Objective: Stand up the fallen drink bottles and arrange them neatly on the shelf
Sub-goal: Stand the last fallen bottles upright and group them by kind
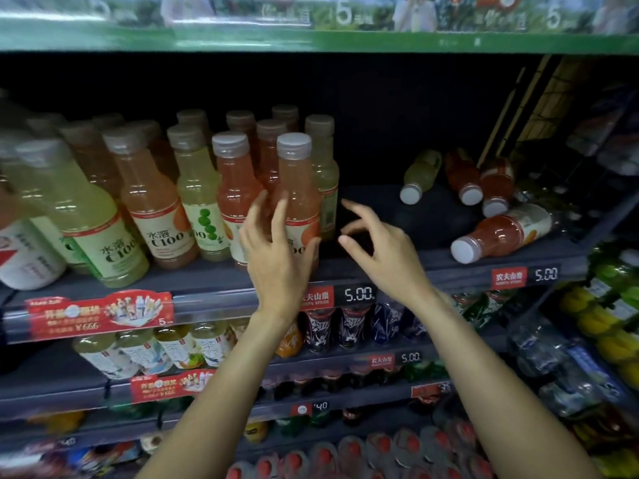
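Forearms: both reach up from the bottom of the view toward the drinks shelf (214,283), bare, roughly parallel.
Left hand: the left hand (276,250) lies against the lower front of the orange bottle (297,198) at the right end of the upright group; its fingers (279,216) are spread and laid flat on the label rather than wrapped round, which reads as steadying or nudging the bottle into line, not lifting it.
Right hand: the right hand (383,252) hovers just right of that bottle over bare shelf, fingers loosely curled and parted, holding nothing; it looks free to go for the next bottle.
Upright bottles: the standing row (148,202) fills the left part of the shelf in ranks, caps up, labels mostly forward, so new ones belong on its right edge.
Fallen bottles: four lie on their sides at the right end, well apart from the hands: a pale green bottle (420,176), two red bottles (461,179) behind, and a nearer orange-red bottle (501,233) with its cap toward the shelf lip.
Gap: dark empty shelf between the row and the fallen ones is where they should go.
Progress: judged partway; these four are not yet stood up.
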`<state>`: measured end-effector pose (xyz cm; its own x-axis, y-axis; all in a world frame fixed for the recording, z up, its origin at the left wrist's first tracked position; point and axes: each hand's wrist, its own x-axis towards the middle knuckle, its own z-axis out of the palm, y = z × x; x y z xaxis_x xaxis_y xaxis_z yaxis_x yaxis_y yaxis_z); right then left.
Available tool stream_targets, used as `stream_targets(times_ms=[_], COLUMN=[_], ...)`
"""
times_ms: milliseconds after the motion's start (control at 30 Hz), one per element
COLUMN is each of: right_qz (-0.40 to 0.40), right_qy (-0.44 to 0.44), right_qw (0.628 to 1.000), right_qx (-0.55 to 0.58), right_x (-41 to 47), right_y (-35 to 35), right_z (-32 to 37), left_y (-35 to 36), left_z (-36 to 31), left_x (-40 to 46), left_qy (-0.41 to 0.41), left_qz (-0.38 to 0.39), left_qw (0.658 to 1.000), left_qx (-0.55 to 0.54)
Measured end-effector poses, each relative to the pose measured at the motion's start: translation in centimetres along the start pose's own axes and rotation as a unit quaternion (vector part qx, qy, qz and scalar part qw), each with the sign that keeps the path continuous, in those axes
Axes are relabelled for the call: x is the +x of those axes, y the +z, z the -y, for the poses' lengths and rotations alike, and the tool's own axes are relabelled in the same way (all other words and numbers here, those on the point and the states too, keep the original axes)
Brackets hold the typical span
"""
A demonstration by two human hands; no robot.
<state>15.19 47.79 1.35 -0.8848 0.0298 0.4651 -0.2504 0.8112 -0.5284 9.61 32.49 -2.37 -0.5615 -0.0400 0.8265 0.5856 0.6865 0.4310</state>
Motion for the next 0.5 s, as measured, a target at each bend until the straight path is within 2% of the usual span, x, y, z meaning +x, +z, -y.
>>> stream_targets(times_ms=[100, 200, 267, 400, 500], right_qz=[0.003, 0.029, 0.045, 0.057, 0.102], right_qy=[-0.013, -0.021, -0.017, 0.003, 0.047], right_qw=[0.998, 0.994, 0.988, 0.964, 0.939], right_qx=[-0.056, -0.102, -0.144, -0.259, -0.324], right_x=[-1.9, -4.4, -5.6, -6.4, -5.5], right_y=[-3.0, -6.6, -9.0, -13.6, -16.5], right_z=[-1.8, -4.7, -7.1, -12.7, -16.6], left_y=[0.3, 0.9, 1.6, 4.7, 8.7], left_z=[-0.5, -2.4, -4.3, -9.1, -12.7], left_x=[-0.4, -1.4, -1.9, -1.6, -1.4], left_qy=[0.039, 0.149, 0.188, 0.123, 0.069], left_qz=[-0.018, 0.029, 0.118, 0.357, 0.426], left_qw=[0.998, 0.984, 0.968, 0.922, 0.899], left_qx=[-0.046, -0.097, -0.12, -0.086, -0.077])
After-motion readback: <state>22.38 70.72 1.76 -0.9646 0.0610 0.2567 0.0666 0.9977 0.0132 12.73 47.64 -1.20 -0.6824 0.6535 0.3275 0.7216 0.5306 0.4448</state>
